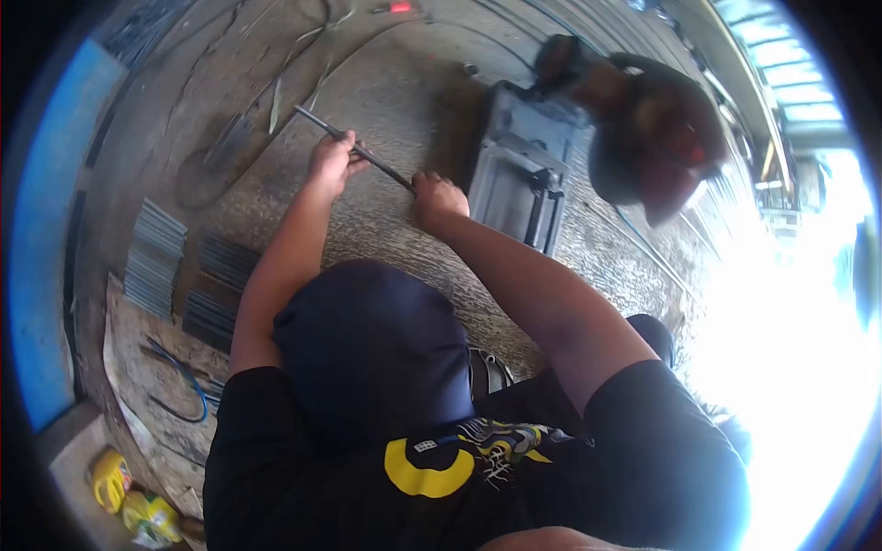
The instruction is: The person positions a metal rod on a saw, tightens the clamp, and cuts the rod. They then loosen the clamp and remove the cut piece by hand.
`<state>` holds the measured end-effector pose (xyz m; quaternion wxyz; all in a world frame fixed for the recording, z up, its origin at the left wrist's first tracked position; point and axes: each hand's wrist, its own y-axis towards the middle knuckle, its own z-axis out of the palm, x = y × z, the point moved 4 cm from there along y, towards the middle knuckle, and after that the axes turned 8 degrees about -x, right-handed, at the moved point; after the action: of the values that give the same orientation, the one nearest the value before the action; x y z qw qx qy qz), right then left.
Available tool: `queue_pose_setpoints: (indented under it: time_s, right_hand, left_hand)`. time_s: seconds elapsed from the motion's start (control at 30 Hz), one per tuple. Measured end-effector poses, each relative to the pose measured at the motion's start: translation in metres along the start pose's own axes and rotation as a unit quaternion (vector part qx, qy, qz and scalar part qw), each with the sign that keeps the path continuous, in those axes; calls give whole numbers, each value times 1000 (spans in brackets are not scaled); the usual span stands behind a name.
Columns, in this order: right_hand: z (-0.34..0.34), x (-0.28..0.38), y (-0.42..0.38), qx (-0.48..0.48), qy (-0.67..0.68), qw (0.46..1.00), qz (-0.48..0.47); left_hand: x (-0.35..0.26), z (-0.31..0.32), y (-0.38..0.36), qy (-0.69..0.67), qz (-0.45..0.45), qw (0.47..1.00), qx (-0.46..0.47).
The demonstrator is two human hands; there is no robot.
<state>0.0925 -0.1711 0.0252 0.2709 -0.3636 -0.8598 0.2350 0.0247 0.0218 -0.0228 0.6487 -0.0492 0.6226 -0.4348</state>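
Observation:
A thin dark metal rod (391, 172) slants across the space in front of me, its far end up and to the left. My left hand (336, 163) is closed around it partway along, with the thumb on top. At the rod's near end, my right hand (440, 198) grips it with curled fingers, just left of a cut-off saw. The saw's grey metal base (501, 174) carries a clamp (548, 188). Its reddish-brown head and guard (657, 138) stand over the base's right side and look blurred. The rod appears apart from the clamp.
Stacks of short metal pieces (154, 257) lie at left, near a blue curved tool (195, 390). Yellow packages (112, 479) sit at lower left beside a blue panel (55, 220). Long rods (657, 253) run along the floor right of the saw. Strong glare hides the far right.

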Motion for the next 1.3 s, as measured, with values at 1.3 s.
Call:
queue_pose_setpoints:
  time_s: [1.3]
  right_hand:
    - [65,-334,-116,-394,366,782,315]
  left_hand:
    - [95,284,-29,45,7,993,-108]
